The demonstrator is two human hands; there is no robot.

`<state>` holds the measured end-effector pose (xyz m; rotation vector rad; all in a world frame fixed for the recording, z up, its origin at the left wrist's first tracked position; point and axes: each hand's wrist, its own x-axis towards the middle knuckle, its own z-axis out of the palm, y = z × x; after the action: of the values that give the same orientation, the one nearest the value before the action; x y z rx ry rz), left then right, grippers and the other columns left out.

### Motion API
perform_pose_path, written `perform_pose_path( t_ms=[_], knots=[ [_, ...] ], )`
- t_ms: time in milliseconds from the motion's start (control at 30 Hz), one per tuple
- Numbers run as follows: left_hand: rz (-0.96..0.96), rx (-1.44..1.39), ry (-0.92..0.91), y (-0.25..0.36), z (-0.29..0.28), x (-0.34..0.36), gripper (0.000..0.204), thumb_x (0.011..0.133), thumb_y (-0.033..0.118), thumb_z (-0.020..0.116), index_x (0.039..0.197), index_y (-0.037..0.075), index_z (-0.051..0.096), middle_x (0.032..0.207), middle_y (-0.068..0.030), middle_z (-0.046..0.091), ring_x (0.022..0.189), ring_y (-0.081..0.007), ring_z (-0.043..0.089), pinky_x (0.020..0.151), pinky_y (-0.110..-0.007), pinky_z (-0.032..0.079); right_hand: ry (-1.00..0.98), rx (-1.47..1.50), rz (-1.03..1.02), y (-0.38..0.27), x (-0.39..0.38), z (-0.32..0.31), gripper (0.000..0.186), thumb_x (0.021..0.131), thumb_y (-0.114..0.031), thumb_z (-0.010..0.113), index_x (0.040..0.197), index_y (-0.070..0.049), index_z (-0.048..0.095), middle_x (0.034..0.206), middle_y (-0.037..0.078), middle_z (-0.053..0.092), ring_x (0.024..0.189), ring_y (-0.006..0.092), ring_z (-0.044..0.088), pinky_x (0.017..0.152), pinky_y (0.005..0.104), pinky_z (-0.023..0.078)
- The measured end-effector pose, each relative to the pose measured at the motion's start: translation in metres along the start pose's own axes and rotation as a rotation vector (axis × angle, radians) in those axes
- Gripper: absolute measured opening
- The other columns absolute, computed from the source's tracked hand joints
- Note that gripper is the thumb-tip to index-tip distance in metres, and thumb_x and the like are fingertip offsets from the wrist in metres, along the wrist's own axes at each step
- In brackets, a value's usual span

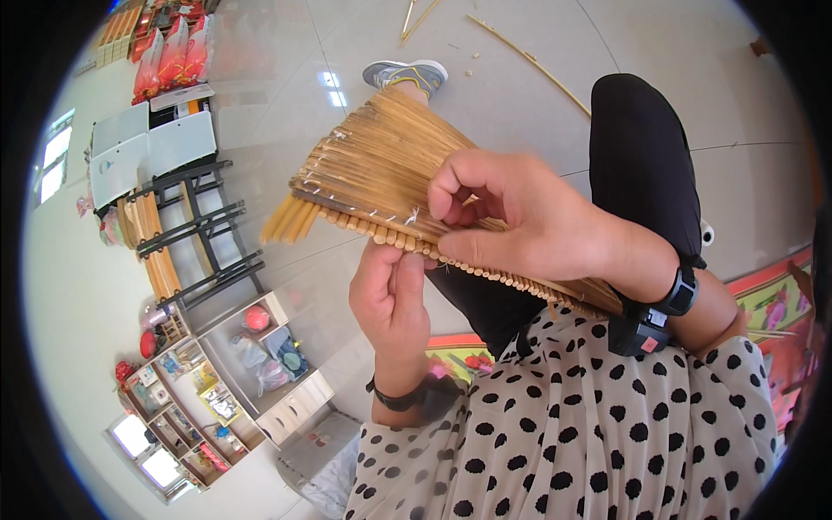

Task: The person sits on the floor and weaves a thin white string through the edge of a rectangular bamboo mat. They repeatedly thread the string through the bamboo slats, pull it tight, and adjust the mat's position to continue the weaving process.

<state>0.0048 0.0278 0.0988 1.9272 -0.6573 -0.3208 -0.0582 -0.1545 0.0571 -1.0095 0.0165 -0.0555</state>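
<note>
Stitched stick mat (386, 165) slants above your lap (494, 308), its cut ends (390, 237) running from upper left to lower right. Your left hand (390, 303) meets that row from below, your right hand (529, 217) curls over the face; you cannot tell what either grip clasps.

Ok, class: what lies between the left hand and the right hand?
In the head view, the edge of the stick mat lies between the left hand and the right hand.

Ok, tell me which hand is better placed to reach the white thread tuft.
Right, probably: the right hand is over the stitched sticks, its curled fingers beside the white thread tuft; the left hand is lower, at the stick ends.
</note>
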Motion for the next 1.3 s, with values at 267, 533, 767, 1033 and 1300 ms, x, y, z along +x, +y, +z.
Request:
perform_pose_path(
  t_ms=[267,533,767,1033,1300],
  knots=[
    [0.011,0.162,-0.009,0.004,0.002,-0.002,0.011,0.097,0.002,0.051,0.096,-0.002,0.061,0.090,-0.0055,0.062,0.076,-0.0090,0.053,0.071,-0.023,0.043,0.029,-0.330,-0.162,0.004,-0.005,-0.005,0.036,0.067,0.001,0.080,0.095,-0.004,0.058,0.102,0.005,0.056,0.090,0.0146,0.056,0.078,0.0252,0.049],
    [0.162,0.289,-0.242,-0.004,-0.016,-0.002,0.009,0.086,-0.008,0.060,0.089,0.001,0.062,0.102,-0.0121,0.060,0.082,-0.0205,0.060,0.071,-0.028,0.048,0.119,-0.414,-0.196,0.002,-0.011,-0.003,0.034,0.068,0.004,0.074,0.096,-0.003,0.056,0.101,0.009,0.057,0.081,0.0218,0.060,0.069,0.0283,0.052],
    [0.382,-0.279,-0.128,-0.019,-0.011,0.012,0.026,0.098,0.021,0.054,0.076,0.008,0.057,0.127,-0.0149,0.050,0.122,-0.0295,0.044,0.100,-0.046,0.037,0.339,-0.694,-0.287,-0.007,-0.014,0.016,0.038,0.069,0.002,0.074,0.101,-0.001,0.055,0.099,0.013,0.057,0.077,0.0249,0.063,0.067,0.0325,0.055],
    [0.382,-1.166,-0.187,-0.029,0.035,0.056,0.025,0.103,0.016,0.044,0.081,0.005,0.050,0.081,-0.0098,0.055,0.082,-0.0237,0.051,0.077,-0.039,0.045,0.602,-1.243,-0.349,-0.008,-0.002,0.031,0.025,0.076,-0.006,0.077,0.097,-0.002,0.065,0.079,0.014,0.063,0.064,0.0324,0.064,0.054,0.0350,0.052],
    [0.299,-0.928,-0.172,-0.035,0.041,0.047,0.017,0.098,0.011,0.048,0.083,0.001,0.051,0.081,-0.0085,0.051,0.074,-0.0192,0.046,0.072,-0.034,0.040,0.704,-1.272,-0.284,-0.005,0.007,0.027,0.017,0.081,-0.012,0.072,0.076,-0.002,0.059,0.069,0.014,0.061,0.060,0.0366,0.061,0.052,0.0415,0.050]
  ],
)
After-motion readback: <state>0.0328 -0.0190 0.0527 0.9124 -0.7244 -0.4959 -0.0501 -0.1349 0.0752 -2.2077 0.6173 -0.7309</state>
